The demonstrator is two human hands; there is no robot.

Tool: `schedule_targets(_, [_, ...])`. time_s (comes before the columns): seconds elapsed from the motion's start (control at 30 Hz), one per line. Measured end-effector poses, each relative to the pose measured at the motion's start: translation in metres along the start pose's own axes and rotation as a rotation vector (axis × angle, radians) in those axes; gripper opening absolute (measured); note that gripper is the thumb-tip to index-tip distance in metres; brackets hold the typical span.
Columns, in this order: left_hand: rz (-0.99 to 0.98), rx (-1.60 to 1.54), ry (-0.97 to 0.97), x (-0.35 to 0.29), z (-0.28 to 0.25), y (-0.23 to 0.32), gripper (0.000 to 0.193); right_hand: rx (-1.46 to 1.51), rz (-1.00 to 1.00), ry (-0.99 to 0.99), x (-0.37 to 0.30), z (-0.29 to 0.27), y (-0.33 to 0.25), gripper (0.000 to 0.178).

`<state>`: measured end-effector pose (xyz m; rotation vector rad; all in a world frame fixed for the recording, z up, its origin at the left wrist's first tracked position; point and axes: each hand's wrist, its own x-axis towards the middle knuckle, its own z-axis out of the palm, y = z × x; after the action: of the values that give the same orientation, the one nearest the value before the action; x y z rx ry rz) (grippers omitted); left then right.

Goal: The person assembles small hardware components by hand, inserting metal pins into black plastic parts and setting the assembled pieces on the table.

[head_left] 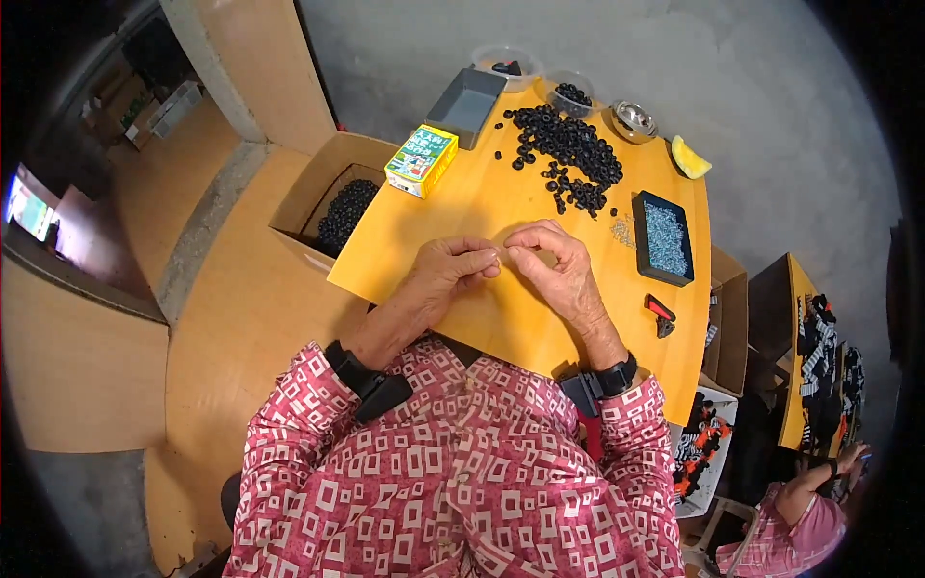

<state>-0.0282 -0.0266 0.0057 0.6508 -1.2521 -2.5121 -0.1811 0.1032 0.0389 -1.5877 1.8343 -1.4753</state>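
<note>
L hand (445,268) & R hand (564,275) near-pinched, nr desk (462,212) front edge; can't tell what's held. Prob. best w/ wrists braced.

This looks like a small workshop: loose black parts (568,144) cover a worktable (472,207), cardboard boxes (328,159) stand beside it, and a co-worker (785,530) sits nearby.

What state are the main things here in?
Left hand, fingertips pinched
Right hand, fingertips pinched
Black rings, loosely heaped
Black tray, filled with bluish bits
Grey tray, upright, open
Left cardboard box, open, holding black pieces
Metal bowl, upright, open
Yellow-green carton, cannot tell whether closed
</note>
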Motion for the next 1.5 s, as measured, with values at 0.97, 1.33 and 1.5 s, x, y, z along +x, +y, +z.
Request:
schedule_targets(0.97, [-0.027, -0.228, -0.230, 0.001, -0.005, 0.004, 0.021, 0.099, 0.070, 0.025, -0.004, -0.005, -0.004, 0.011])
schedule_targets(1.33, [-0.025, -0.199, -0.270, -0.008, 0.004, 0.014, 0.022, 0.070, 0.057, 0.054, -0.003, -0.006, -0.007, 0.012])
schedule_targets(1.5, [0.089, -0.163, -0.323, -0.028, 0.011, 0.047, 0.023, 0.080, 0.080, 0.042, -0.004, -0.003, -0.011, 0.012])
